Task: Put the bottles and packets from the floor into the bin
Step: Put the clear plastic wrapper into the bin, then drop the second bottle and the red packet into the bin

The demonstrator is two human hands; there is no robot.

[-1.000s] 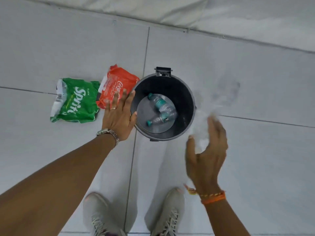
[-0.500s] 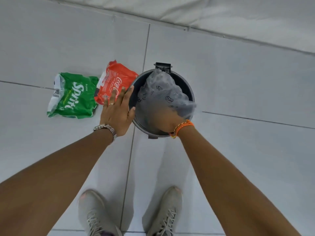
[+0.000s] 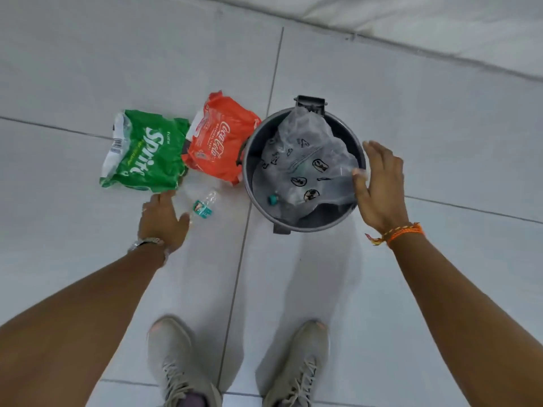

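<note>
A dark grey round bin [image 3: 249, 160] stands on the tiled floor. Inside it lies a crumpled clear packet [image 3: 305, 154] with black prints, and a teal bottle cap [image 3: 273, 199] shows beneath it. My right hand [image 3: 379, 186] hovers at the bin's right rim, fingers apart, thumb by the packet's edge. Left of the bin lie a red Coca-Cola packet [image 3: 220, 142] and a green Sprite packet [image 3: 144, 151]. A small clear bottle [image 3: 202, 205] with a teal label lies on the floor below them. My left hand [image 3: 163, 220] is spread just left of it, thumb close to the bottle.
My two grey shoes [image 3: 179, 362] stand on the tiles below the bin. A white fabric edge [image 3: 411, 22] runs along the top of the view. The bin has a hinge bracket [image 3: 310, 101] on its far side.
My right hand came out of the bin and left the clear packet inside. My left hand moved down and left, away from the red packet, to the small bottle now visible on the floor.
</note>
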